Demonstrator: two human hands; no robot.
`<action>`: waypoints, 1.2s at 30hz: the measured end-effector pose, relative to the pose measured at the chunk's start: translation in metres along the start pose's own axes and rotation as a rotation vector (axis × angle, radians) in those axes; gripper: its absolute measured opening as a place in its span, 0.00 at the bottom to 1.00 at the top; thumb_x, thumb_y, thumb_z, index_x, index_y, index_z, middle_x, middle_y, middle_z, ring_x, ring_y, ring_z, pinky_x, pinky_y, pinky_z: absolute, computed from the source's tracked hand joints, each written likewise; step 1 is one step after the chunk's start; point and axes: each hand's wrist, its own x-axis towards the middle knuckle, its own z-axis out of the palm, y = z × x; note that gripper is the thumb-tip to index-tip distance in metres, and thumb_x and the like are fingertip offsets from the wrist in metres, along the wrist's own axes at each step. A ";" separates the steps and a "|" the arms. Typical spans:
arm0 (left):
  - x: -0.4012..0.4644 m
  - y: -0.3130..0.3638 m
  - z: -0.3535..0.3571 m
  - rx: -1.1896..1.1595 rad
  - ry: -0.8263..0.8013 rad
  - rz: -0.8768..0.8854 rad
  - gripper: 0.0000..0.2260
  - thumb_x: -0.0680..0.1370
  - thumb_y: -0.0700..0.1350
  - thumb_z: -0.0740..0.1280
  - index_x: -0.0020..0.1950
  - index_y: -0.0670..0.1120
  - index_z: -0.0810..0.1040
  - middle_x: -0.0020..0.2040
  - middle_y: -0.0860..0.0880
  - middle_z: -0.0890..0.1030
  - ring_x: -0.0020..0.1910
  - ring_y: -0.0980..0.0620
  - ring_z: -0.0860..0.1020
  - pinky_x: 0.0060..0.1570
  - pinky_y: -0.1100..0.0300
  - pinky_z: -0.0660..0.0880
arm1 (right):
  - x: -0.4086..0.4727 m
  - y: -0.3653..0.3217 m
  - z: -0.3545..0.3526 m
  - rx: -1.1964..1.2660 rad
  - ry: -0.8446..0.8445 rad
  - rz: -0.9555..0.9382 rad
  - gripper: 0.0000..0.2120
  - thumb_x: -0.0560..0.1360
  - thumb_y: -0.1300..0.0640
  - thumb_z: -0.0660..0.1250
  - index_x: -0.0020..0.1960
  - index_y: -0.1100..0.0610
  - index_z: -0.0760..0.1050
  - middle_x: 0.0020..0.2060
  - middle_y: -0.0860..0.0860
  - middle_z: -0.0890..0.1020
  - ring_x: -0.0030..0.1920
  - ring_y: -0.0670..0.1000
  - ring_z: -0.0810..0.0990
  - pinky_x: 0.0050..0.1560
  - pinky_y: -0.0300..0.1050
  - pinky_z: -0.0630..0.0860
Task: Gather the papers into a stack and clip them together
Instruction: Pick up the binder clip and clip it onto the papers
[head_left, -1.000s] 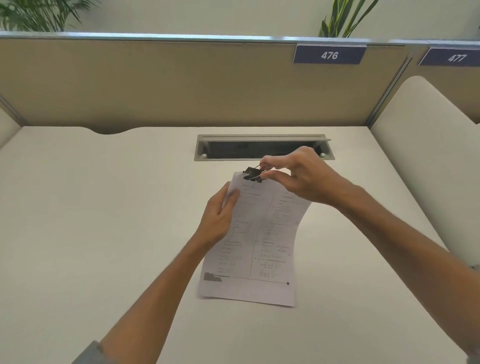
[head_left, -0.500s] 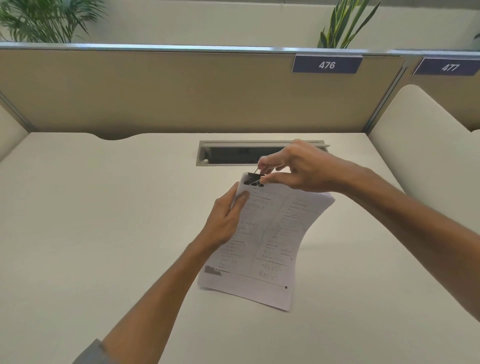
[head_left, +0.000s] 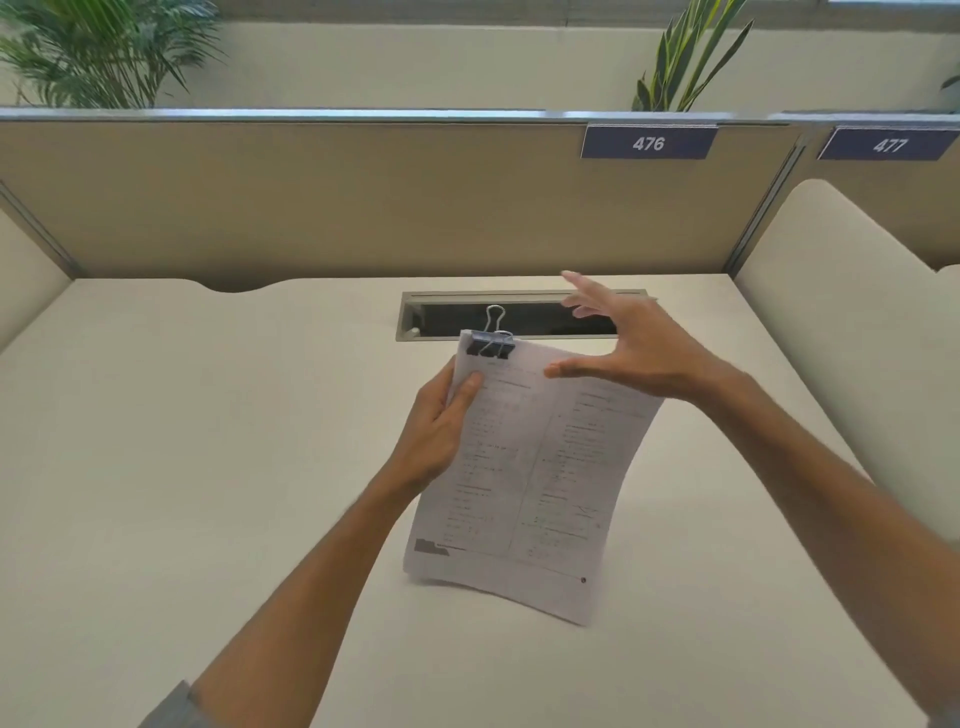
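A stack of printed white papers (head_left: 540, 478) is held tilted above the desk, its lower edge near the desktop. A black binder clip (head_left: 491, 344) with silver wire handles grips the stack's top left corner; one handle stands up, the other lies on the sheet. My left hand (head_left: 441, 426) pinches the stack's left edge just below the clip, thumb on the front. My right hand (head_left: 628, 343) hovers over the top right of the stack with fingers spread, holding nothing, apart from the clip.
The cream desk (head_left: 208, 467) carries a recessed cable slot (head_left: 519, 317) just behind the papers. A tan partition (head_left: 337, 202) with signs 476 and 477 closes the back. A cream side panel (head_left: 841, 322) stands at the right. Plants rise behind the partition.
My right hand has let go of the binder clip and drawn back to the right with fingers spread. The clip stays clamped on the stack's top corner.
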 end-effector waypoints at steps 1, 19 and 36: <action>0.000 0.002 -0.003 -0.023 0.012 -0.002 0.12 0.79 0.54 0.58 0.60 0.56 0.75 0.47 0.56 0.83 0.44 0.47 0.84 0.42 0.49 0.82 | -0.005 0.010 0.005 0.107 0.056 0.058 0.52 0.62 0.32 0.73 0.78 0.47 0.56 0.67 0.47 0.76 0.64 0.46 0.76 0.65 0.48 0.70; 0.032 0.006 -0.084 -0.332 0.262 -0.211 0.14 0.83 0.44 0.60 0.68 0.45 0.75 0.62 0.42 0.81 0.59 0.43 0.81 0.58 0.46 0.79 | -0.104 0.009 0.178 1.064 0.137 0.490 0.14 0.77 0.55 0.69 0.62 0.57 0.79 0.54 0.50 0.86 0.54 0.51 0.85 0.54 0.48 0.82; -0.053 -0.062 -0.123 -0.043 0.201 -0.431 0.24 0.77 0.28 0.60 0.67 0.52 0.68 0.61 0.48 0.81 0.50 0.45 0.85 0.45 0.53 0.82 | 0.001 -0.032 0.207 0.962 0.236 0.481 0.14 0.79 0.58 0.66 0.65 0.58 0.76 0.57 0.50 0.83 0.56 0.50 0.83 0.53 0.41 0.80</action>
